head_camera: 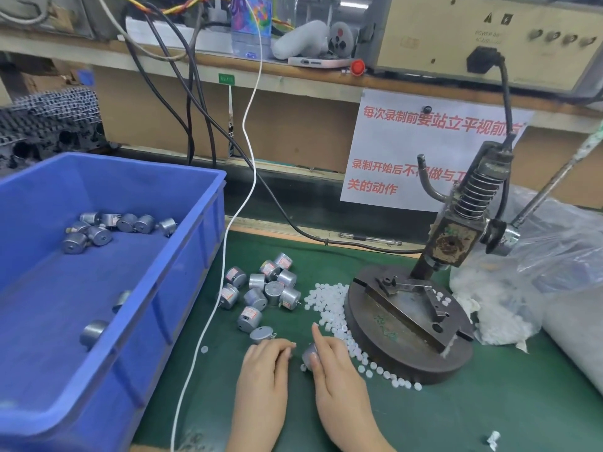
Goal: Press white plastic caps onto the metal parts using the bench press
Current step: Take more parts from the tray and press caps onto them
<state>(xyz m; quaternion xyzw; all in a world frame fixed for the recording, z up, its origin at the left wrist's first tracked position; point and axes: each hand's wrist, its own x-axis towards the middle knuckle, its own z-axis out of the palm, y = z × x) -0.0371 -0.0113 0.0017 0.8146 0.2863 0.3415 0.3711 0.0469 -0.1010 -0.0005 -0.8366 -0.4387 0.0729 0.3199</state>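
Several small silver metal motors (261, 290) lie in a cluster on the green mat. White plastic caps (329, 308) are strewn beside the round base of the bench press (408, 321), whose lever (554, 181) points up to the right. My right hand (329, 360) holds one metal part (309, 353) between thumb and fingers, index finger stretched toward the caps. My left hand (269, 357) rests on the mat just left of that part, fingers curled down; I cannot tell whether it holds anything.
A blue plastic bin (182, 256) with several metal parts stands at the left. A white cable (228, 256) runs down the mat between bin and motors. A clear bag of white caps (509, 298) lies right of the press. A shelf with equipment runs behind.
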